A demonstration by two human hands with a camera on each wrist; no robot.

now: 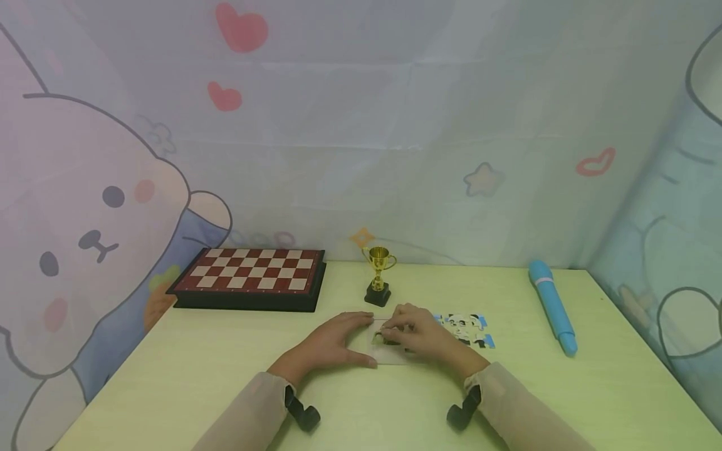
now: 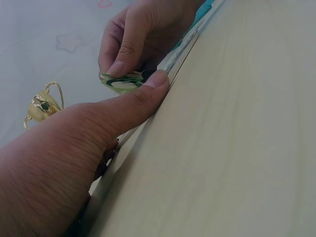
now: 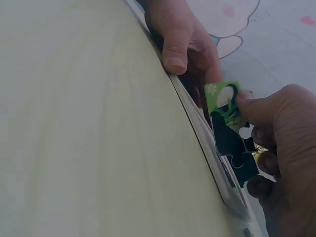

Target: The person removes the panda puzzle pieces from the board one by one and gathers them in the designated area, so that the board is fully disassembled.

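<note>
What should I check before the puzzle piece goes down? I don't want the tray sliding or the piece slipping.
1. Piece gripped: the right hand pinches the green and black puzzle piece between thumb and fingers. Ok.
2. Tray steadied: the left hand rests at the puzzle tray, thumb pressed on its near edge. Ok.
3. Piece over the tray: it hangs just above the tray. Ok.
4. Matching slot and turn of the piece: hidden by the hands. Cannot tell.
5. Loose panda pieces lie apart, right of the tray. Ok.
6. Small trophy stands apart behind the hands. Ok.
</note>
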